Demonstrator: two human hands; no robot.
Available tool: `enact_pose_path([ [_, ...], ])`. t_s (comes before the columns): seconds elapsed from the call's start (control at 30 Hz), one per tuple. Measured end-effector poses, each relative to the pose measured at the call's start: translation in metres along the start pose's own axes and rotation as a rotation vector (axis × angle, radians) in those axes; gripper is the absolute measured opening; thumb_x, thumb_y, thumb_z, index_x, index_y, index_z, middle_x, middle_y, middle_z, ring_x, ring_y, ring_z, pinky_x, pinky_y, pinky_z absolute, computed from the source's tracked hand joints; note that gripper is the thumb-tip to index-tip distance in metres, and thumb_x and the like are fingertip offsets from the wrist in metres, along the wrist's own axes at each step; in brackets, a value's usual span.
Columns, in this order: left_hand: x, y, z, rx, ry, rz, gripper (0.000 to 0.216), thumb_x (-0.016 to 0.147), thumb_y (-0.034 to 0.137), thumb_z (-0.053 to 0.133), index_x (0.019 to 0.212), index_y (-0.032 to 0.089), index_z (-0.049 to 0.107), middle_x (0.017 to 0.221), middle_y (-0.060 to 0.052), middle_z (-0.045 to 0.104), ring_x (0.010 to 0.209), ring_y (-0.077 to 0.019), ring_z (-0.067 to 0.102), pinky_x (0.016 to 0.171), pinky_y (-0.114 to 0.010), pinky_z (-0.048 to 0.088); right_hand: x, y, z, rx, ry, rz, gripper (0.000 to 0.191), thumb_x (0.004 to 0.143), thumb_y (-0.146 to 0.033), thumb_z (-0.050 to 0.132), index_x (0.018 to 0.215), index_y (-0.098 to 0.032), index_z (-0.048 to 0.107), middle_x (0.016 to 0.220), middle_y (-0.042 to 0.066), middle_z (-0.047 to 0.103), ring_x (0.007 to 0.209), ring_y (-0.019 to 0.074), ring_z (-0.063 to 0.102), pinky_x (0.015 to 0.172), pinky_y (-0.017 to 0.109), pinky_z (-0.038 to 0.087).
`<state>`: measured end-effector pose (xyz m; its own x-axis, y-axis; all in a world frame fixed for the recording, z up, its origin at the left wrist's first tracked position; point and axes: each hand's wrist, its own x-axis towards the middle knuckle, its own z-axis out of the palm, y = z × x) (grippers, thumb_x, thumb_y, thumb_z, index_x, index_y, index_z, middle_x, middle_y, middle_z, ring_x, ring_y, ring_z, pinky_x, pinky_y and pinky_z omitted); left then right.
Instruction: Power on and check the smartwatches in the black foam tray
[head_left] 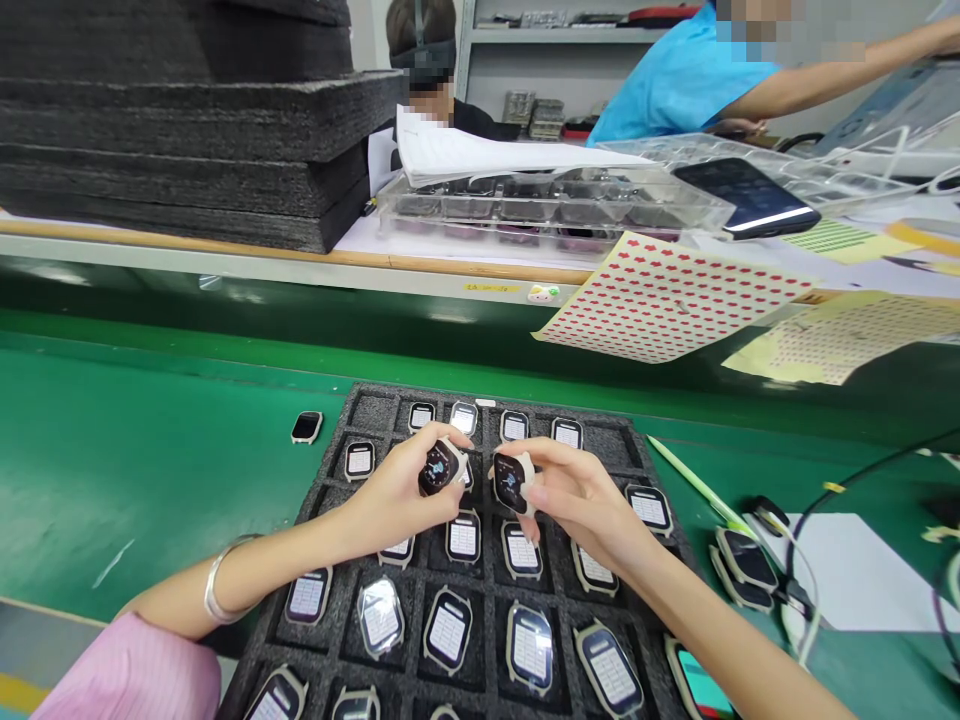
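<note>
My left hand (394, 490) is closed on a small watch body (439, 467) with a dark lit screen. Beside it, my right hand (574, 495) pinches a second watch body (511, 481), its screen facing me. Both are held a little above a black foam tray (375, 408) whose pockets hold several more watch bodies with white lit screens. The two held watches are close together but apart.
A lone watch body (306, 427) lies on the green belt left of the tray. Loose watch bodies (742, 565) and cables sit at the right. Behind are a red-dotted sticker sheet (667, 298), clear plastic trays (555, 205), stacked black foam (187, 120), a phone (746, 195) and other people.
</note>
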<state>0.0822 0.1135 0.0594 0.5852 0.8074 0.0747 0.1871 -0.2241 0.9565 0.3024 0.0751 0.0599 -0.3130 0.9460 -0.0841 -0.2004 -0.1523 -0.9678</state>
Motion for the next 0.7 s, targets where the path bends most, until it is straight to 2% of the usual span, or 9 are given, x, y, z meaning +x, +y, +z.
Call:
enact_pose_path([
  [0.17, 0.001, 0.000, 0.001, 0.066, -0.018, -0.020, 0.028, 0.076, 0.014, 0.055, 0.103, 0.020, 0.050, 0.082, 0.002, 0.054, 0.072, -0.0149, 0.050, 0.067, -0.024, 0.040, 0.001, 0.001, -0.002, -0.028, 0.003, 0.012, 0.034, 0.078, -0.031, 0.077, 0.108, -0.018, 0.068, 0.068, 0.002, 0.065, 0.049, 0.0152, 0.060, 0.047, 0.028, 0.051],
  [0.33, 0.002, -0.002, -0.001, 0.048, 0.021, 0.020, 0.031, 0.078, 0.015, 0.054, 0.109, 0.021, 0.049, 0.089, 0.000, 0.055, 0.077, -0.0159, 0.051, 0.071, -0.025, 0.041, 0.003, 0.002, -0.003, -0.027, 0.005, -0.015, 0.037, 0.077, -0.033, 0.077, 0.110, -0.017, 0.067, 0.066, 0.002, 0.065, 0.049, 0.0159, 0.060, 0.048, 0.029, 0.052],
  [0.7, -0.008, 0.008, -0.003, -0.029, 0.017, 0.041, 0.033, 0.078, 0.010, 0.056, 0.108, 0.023, 0.050, 0.080, 0.002, 0.051, 0.069, -0.0138, 0.049, 0.061, -0.022, 0.039, -0.006, -0.007, -0.004, 0.026, -0.059, -0.050, 0.034, 0.080, -0.030, 0.075, 0.111, -0.019, 0.066, 0.068, 0.003, 0.066, 0.049, 0.0165, 0.062, 0.046, 0.028, 0.051],
])
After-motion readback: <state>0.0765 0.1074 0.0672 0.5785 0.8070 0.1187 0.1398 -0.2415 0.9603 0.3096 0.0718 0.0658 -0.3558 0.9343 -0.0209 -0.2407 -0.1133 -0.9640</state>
